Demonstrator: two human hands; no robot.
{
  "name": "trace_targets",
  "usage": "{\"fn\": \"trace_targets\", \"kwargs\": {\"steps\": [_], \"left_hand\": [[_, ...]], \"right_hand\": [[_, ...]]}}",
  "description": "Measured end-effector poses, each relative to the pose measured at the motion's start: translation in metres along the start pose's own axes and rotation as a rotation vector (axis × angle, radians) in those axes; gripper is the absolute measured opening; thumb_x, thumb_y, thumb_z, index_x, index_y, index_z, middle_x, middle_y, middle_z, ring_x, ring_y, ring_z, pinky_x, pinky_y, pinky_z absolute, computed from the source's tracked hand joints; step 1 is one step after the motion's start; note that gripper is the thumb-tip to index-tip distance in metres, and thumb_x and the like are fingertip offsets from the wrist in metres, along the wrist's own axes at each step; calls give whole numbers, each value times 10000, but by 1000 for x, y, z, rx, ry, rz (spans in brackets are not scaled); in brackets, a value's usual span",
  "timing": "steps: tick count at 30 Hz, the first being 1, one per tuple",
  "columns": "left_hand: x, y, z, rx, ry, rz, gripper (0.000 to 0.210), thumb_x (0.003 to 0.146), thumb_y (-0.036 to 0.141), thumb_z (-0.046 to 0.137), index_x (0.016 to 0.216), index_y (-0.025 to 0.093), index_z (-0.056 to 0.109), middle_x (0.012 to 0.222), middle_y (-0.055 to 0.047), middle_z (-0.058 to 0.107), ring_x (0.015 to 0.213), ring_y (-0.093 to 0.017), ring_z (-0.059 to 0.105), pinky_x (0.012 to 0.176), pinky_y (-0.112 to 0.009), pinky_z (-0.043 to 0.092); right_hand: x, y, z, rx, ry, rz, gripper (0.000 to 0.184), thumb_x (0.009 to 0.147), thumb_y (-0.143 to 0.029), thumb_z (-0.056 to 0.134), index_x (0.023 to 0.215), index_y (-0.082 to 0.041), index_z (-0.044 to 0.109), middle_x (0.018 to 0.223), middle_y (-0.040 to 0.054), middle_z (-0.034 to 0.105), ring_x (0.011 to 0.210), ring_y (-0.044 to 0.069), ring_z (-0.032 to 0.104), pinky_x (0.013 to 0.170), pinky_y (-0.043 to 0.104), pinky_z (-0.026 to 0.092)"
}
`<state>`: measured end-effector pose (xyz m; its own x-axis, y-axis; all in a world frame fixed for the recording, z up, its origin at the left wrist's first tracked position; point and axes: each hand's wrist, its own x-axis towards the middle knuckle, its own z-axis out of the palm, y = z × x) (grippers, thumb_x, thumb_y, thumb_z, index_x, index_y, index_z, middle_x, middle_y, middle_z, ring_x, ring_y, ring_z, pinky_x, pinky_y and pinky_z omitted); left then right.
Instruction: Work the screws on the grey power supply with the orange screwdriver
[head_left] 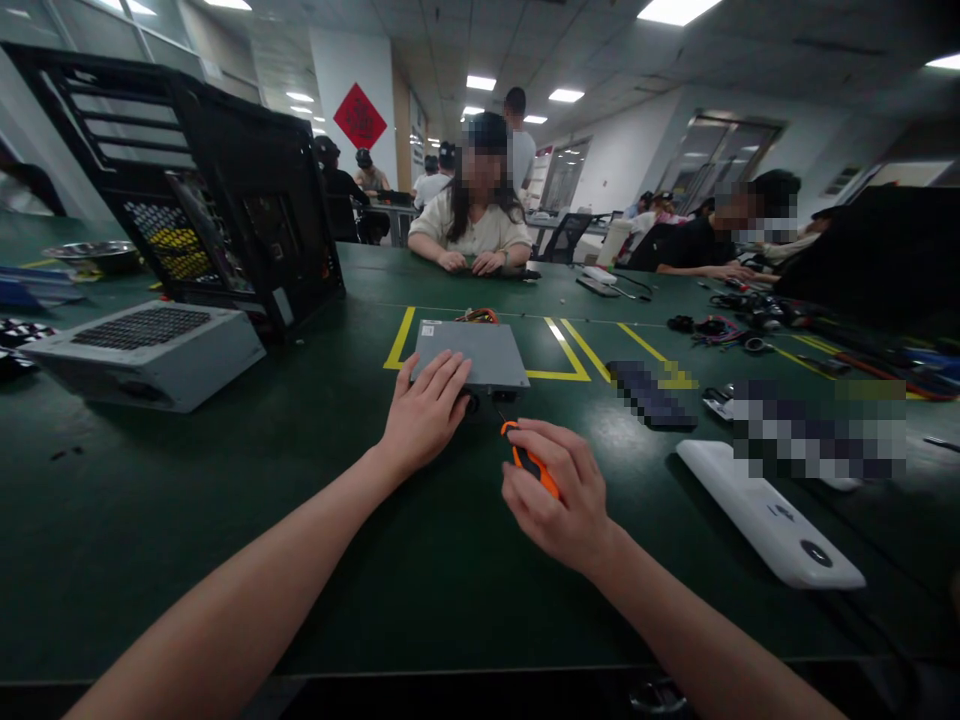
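Note:
A grey metal computer power supply [484, 355] lies on the green table in front of me, with coloured wires [478, 316] at its far side. My left hand [427, 410] rests on its top, fingers stretched out over the left part of the cover. In my right hand [559, 490] is an orange and black screwdriver [536, 470], wrapped by the fingers. Its thin shaft points up and left at the near face of the power supply, close to a black socket. Whether the tip touches a screw I cannot tell.
At left stand a black computer case [217, 200], a second power supply [150, 350] and a metal bowl [97, 256]. Rightward lie a white handheld device [772, 515], a blurred dark phone-like item [651, 393] and cables [757, 310]. A person [472, 215] sits opposite, hands on the table.

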<state>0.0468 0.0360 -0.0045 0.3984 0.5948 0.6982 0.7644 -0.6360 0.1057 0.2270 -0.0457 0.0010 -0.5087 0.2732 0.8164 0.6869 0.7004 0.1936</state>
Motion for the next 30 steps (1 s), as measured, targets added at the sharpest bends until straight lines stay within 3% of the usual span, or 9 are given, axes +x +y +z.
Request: {"fn": "trace_targets", "kwargs": {"steps": [7, 11, 16, 20, 25, 30], "left_hand": [[-1, 4, 2, 102, -30, 84, 407, 861, 233, 380, 1264, 180, 408, 1313, -77, 433, 1200, -215, 385, 985, -391, 275], [-1, 5, 3, 114, -28, 72, 392, 862, 231, 376, 1248, 188, 424, 1301, -71, 448, 1189, -215, 390, 970, -386, 277], [-1, 5, 4, 117, -21, 65, 397, 857, 219, 385, 1251, 188, 418, 1295, -71, 452, 1185, -212, 389, 965, -381, 273], [0, 6, 4, 117, -17, 64, 400, 847, 211, 401, 1246, 194, 423, 1291, -77, 455, 1182, -219, 391, 959, -384, 274], [0, 7, 6, 114, -1, 61, 400, 839, 209, 418, 1238, 196, 431, 1276, -79, 468, 1169, -220, 400, 949, -384, 281], [0, 5, 9, 105, 4, 48, 394, 838, 213, 426, 1231, 204, 438, 1267, -80, 476, 1159, -227, 405, 934, -397, 285]], "right_hand": [[2, 0, 2, 11, 40, -46, 318, 713, -45, 556, 972, -187, 438, 1139, 115, 430, 1035, 219, 489, 757, 365, 523], [2, 1, 1, -46, 76, -31, 287, 689, -95, 620, 906, -196, 461, 1084, 86, 454, 993, 219, 506, 745, 373, 526], [0, 0, 1, 35, 38, -26, 293, 710, -46, 545, 966, -158, 456, 1138, 131, 421, 1061, 219, 486, 773, 344, 527], [-2, 2, 2, 27, 31, 7, 264, 698, -75, 582, 919, -179, 481, 1086, 93, 440, 1047, 227, 484, 798, 387, 515], [-3, 3, 2, 87, 39, 8, 304, 714, -23, 520, 969, -177, 460, 1179, 117, 388, 1090, 232, 471, 780, 385, 527], [0, 3, 1, 14, 57, -23, 260, 704, -62, 573, 911, -203, 499, 1082, 73, 456, 1022, 216, 505, 755, 370, 532]]}}
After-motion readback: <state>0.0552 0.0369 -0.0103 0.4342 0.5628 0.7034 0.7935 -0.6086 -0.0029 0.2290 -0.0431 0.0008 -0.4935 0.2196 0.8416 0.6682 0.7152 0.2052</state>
